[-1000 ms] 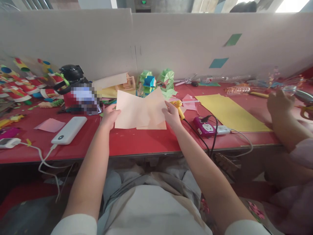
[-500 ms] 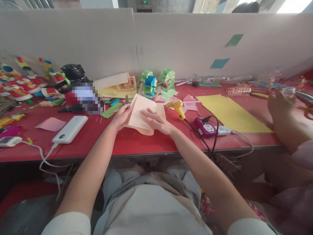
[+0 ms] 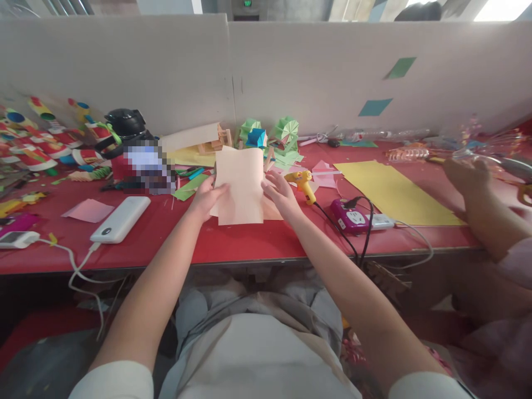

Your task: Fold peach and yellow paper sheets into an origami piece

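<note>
A cream sheet of paper [image 3: 241, 183], folded over, is between my hands above the red table [image 3: 245, 246]. Its folded part stands nearly upright, and another layer shows below at the right. My left hand [image 3: 206, 198] grips the left edge, thumb on the front face. At the right edge is my right hand [image 3: 281, 195], its fingers bent and slightly apart, fingertips touching the paper. Just right of that hand lies a yellow glue gun [image 3: 305, 185]. Behind the paper stand green folded-paper pieces [image 3: 286, 128] and a blue one [image 3: 256, 138].
A white power bank [image 3: 120, 220] and pink paper [image 3: 88, 210] lie at left. A purple power strip [image 3: 351, 216] with cables and a yellow sheet [image 3: 394, 191] are at right. Another person's hand [image 3: 469, 174] reaches in at the far right. A partition [image 3: 311, 72] stands behind.
The paper's folded part has swung more upright and squared to me. My right hand has moved off its face to the right edge. The other person's hand has shifted slightly left.
</note>
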The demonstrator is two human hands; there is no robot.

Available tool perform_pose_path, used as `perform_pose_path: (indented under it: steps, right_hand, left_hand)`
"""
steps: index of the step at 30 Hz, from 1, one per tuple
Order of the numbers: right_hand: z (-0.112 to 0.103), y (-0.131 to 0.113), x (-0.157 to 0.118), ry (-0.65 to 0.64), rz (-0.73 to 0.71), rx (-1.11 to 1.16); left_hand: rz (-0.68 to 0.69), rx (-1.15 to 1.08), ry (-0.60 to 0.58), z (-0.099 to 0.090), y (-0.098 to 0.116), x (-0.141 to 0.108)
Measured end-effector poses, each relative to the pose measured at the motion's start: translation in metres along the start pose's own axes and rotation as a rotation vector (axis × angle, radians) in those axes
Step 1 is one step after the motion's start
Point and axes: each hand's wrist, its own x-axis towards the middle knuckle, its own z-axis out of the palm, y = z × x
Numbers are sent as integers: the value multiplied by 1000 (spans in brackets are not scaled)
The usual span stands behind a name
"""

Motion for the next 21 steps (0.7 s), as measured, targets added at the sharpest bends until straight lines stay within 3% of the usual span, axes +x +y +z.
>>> perform_pose_path:
  steps: [3,7,10,14,21]
  right_hand:
    - [-1,-1,1,-63,152,139]
    - [-1,-5,-1,-63,166,264]
    - [-1,-6,-1,-26,184,258]
    - [0,-8,-4,-68,245,226]
    - [-2,-10,-3,21,322,222]
  left_hand:
    - [15,-24,-36,5,-4,-1]
    - [-19,11,-82,7,-12,1]
    - [57,46,-67,5,-16,6]
    - [124,44,16,6,-14,17]
    - [39,102,-23,9,-2,23]
